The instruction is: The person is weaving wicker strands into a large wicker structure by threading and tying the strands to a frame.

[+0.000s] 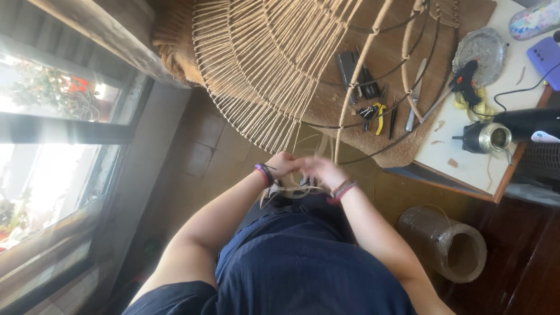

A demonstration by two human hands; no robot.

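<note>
Twine [303,188] seemingly between blurred fingers [309,169], both hands.

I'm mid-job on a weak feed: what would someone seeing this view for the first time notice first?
First the big round wire frame wound with pale cord, fanning out across the top middle. Just below it the left hand and right hand meet close together over loose cord strands, blurred. To the right, a white table holds a black glue gun and a metal cup; a cord spool lies on the floor.
</note>
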